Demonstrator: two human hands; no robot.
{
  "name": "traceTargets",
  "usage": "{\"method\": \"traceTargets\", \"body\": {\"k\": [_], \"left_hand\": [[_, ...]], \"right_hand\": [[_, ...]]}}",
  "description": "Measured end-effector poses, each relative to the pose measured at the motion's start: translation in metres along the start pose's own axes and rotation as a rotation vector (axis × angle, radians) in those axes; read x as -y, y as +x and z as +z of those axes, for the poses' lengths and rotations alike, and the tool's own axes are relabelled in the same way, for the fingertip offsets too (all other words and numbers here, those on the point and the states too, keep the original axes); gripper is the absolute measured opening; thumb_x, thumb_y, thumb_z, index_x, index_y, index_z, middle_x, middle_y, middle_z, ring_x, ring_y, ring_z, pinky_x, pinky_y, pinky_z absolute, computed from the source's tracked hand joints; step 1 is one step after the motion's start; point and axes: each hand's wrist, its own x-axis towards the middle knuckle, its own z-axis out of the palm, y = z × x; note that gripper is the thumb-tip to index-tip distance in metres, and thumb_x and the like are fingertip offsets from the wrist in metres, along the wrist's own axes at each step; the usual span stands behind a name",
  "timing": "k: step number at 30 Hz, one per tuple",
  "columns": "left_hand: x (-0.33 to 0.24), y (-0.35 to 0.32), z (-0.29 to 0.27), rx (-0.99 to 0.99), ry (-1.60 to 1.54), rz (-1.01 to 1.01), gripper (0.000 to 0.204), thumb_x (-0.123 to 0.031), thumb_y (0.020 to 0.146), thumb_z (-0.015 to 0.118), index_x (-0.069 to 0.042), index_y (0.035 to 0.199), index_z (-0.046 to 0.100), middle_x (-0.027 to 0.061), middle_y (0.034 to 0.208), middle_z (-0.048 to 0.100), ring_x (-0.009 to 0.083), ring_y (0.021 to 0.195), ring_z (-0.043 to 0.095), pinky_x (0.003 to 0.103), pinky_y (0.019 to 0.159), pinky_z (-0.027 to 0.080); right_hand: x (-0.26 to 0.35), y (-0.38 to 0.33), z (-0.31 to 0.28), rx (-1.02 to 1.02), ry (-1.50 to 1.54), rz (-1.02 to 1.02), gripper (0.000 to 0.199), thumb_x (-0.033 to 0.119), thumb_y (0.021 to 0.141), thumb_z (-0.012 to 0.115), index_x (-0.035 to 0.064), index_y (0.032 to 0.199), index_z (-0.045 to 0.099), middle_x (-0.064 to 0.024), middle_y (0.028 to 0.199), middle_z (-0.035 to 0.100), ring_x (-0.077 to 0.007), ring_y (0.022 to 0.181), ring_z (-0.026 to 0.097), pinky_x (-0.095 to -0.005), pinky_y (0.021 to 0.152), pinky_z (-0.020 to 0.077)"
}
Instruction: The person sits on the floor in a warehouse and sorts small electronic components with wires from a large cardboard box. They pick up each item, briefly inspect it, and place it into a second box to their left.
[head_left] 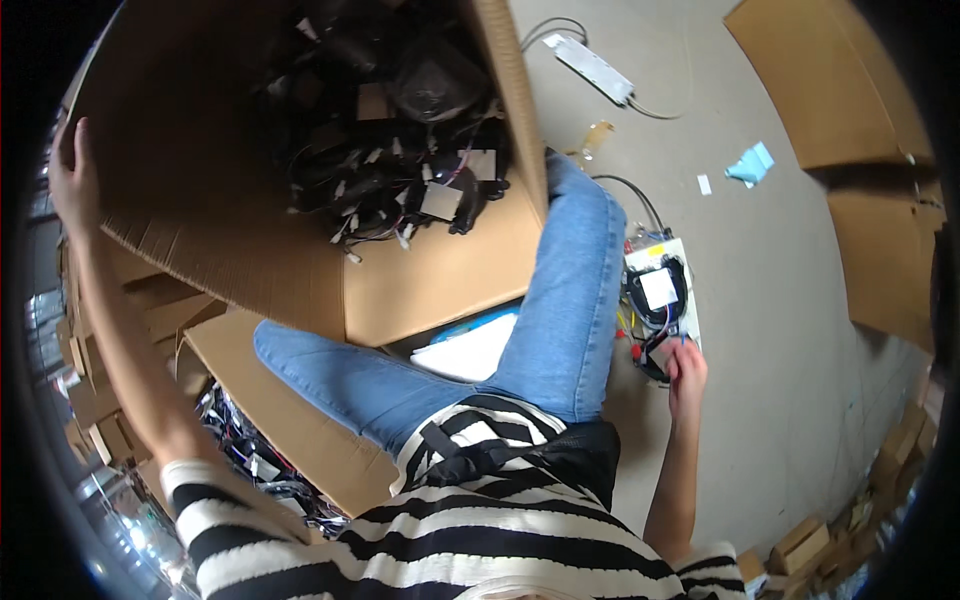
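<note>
A large cardboard box [440, 290] lies tipped on its side with its opening toward me. My left hand [75, 185] grips its left edge, the thumb along the outside and the other fingers partly hidden. Inside, black bundled cables [390, 170] with white connectors and pale labels are heaped. To my right, a white box-shaped device [690, 290] sits on the floor, with a coiled black cable [675, 275] bearing a white label on it. At its near end my right hand [686, 372] is closed in a pinch beside the wires. What lies between the fingertips is too small to make out.
A silver power supply [595, 70] with leads lies on the floor ahead. Near it are a light-blue scrap [750, 165] and crumpled tape [597, 138]. Cardboard boxes [830, 80] stand at far right. Another open box [290, 420] of cables is at my left.
</note>
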Motion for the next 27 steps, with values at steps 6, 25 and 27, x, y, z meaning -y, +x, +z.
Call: {"method": "traceTargets", "body": {"k": [6,25,27], "left_hand": [[-0.183,-0.146,0.030,0.434,-0.750,-0.280,0.014,-0.008,0.082,0.050,0.000,0.084,0.060,0.0075,0.081,0.060,0.0140,0.074,0.056,0.025,0.069,0.044],[-0.305,-0.271,0.259,1.257,-0.587,-0.436,0.039,-0.021,0.073,0.057,-0.001,0.105,0.048,0.0203,0.100,0.054,0.0326,0.097,0.051,0.038,0.082,0.041],[-0.306,-0.263,0.251,1.286,-0.582,-0.324,0.029,-0.021,0.073,0.056,0.000,0.094,0.054,0.0182,0.097,0.055,0.0323,0.092,0.052,0.038,0.080,0.041]], "right_hand": [[0.059,-0.086,0.055,0.274,-0.254,-0.028,0.015,0.010,0.082,0.049,-0.0014,0.084,0.058,-0.0041,0.072,0.055,-0.0068,0.060,0.048,-0.0179,0.050,0.0351],[0.109,-0.056,0.204,1.069,-0.504,0.036,0.011,0.004,0.073,0.059,0.0001,0.083,0.057,-0.0110,0.071,0.057,-0.0254,0.063,0.056,-0.0310,0.053,0.0426],[0.106,-0.050,0.210,1.048,-0.530,0.032,0.012,0.005,0.073,0.059,0.0004,0.083,0.057,-0.0114,0.071,0.057,-0.0257,0.063,0.056,-0.0313,0.053,0.0424]]}}
